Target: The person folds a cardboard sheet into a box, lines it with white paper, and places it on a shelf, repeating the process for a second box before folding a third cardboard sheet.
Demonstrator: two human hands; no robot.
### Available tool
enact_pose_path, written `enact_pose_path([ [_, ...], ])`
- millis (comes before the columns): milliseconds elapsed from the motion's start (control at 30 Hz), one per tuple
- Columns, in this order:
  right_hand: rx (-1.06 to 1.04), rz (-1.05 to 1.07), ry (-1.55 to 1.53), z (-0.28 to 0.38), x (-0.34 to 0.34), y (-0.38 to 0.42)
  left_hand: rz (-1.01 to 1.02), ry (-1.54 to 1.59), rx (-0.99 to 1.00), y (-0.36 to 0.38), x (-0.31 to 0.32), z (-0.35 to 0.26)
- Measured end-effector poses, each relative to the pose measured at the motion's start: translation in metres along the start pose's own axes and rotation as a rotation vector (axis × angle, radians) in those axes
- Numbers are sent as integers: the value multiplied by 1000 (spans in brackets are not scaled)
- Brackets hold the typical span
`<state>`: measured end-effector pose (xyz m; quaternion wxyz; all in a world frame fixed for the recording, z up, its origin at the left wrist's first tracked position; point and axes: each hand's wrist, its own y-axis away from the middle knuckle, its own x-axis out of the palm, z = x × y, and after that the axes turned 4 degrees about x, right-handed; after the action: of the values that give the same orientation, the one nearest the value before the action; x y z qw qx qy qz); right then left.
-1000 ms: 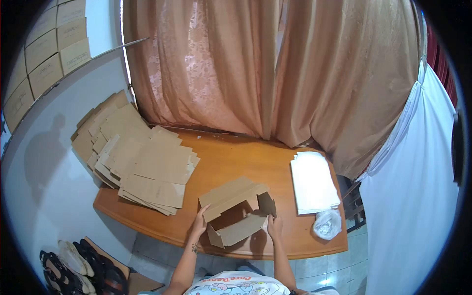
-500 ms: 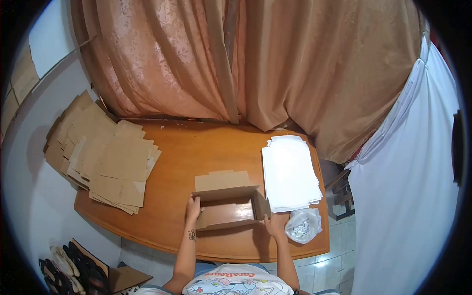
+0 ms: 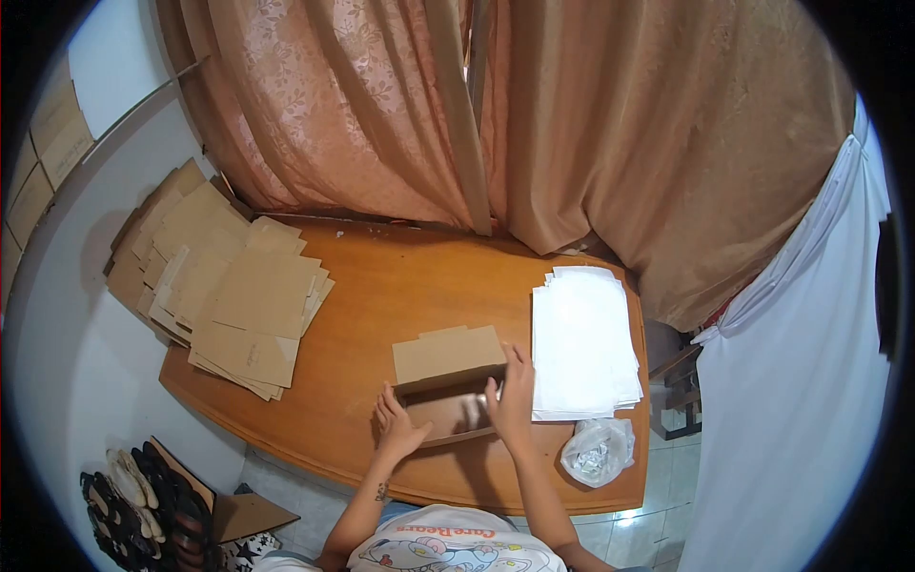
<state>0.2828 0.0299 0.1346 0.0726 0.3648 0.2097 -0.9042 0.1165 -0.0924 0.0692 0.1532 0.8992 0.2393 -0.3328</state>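
An open cardboard box (image 3: 448,357) stands near the front edge of the wooden table, its far flap raised and a shiny surface showing inside. My left hand (image 3: 398,426) is against the box's left end, fingers apart. My right hand (image 3: 512,396) grips the right end, thumb on the inner side and fingers outside. Right of the box lies a stack of white sheets (image 3: 584,343). Just in front of the stack is a clear plastic bag (image 3: 598,452) with small items that I cannot make out.
Flattened cardboard pieces (image 3: 253,300) are piled at the table's left end. Curtains (image 3: 381,114) hang behind the table (image 3: 381,276). A white cloth (image 3: 791,381) hangs on the right. Footwear (image 3: 133,496) stands on the floor at the lower left.
My left hand has opened and shifted down the box's left end. My right hand has moved up to the far right corner. The view has shifted, and the box's far flap stands higher.
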Motion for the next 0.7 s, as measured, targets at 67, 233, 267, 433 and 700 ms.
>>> enact_pose_path([
  [67, -86, -18, 6, 3, 21, -6, 83, -73, 2, 1, -2, -1],
  [233, -91, 186, 301, -17, 54, -5, 139, -67, -61, 0, -17, 10],
  [267, -94, 171, 351, -28, 63, -1, 215, 12, -162, 1, -23, 8],
  [433, -60, 102, 316, -29, 46, 9, 29, -74, -9, -16, -8, 45],
  [700, -192, 104, 104, -83, 53, 29, -41, 41, -54, -46, -2, 53],
])
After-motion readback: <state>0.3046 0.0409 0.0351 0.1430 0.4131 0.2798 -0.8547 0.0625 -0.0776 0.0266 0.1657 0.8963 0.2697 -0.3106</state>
